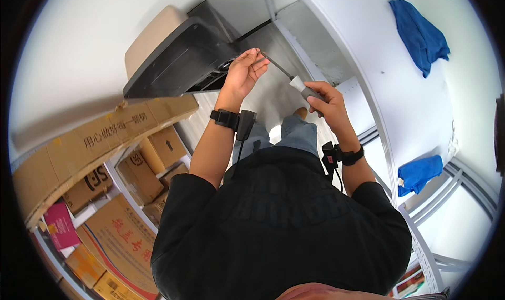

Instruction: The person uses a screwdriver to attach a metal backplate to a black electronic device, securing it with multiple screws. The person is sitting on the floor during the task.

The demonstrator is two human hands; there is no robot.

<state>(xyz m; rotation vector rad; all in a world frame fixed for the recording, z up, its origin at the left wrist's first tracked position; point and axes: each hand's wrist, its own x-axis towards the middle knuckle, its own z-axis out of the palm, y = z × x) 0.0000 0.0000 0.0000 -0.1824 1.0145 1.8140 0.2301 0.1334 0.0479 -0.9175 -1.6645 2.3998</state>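
Observation:
My right hand (327,97) is wrapped round the grey and white handle of a screwdriver (299,84). Its thin metal shaft points up and left toward my left hand (246,71). There, thumb and fingers are pinched together around the screwdriver's tip; whether a small part such as a screw is also between them, I cannot make out. Just left of that hand stands a large black panel-like piece (181,60) with a beige rounded back part (152,39). Both wrists wear black straps with small devices.
Brown cardboard boxes (118,237) fill a shelf at the lower left, with a long carton (105,142) on top. A white table (379,73) with a curved-looking edge runs along my right, bearing blue cloths (421,37). The grey floor (268,42) lies below my hands.

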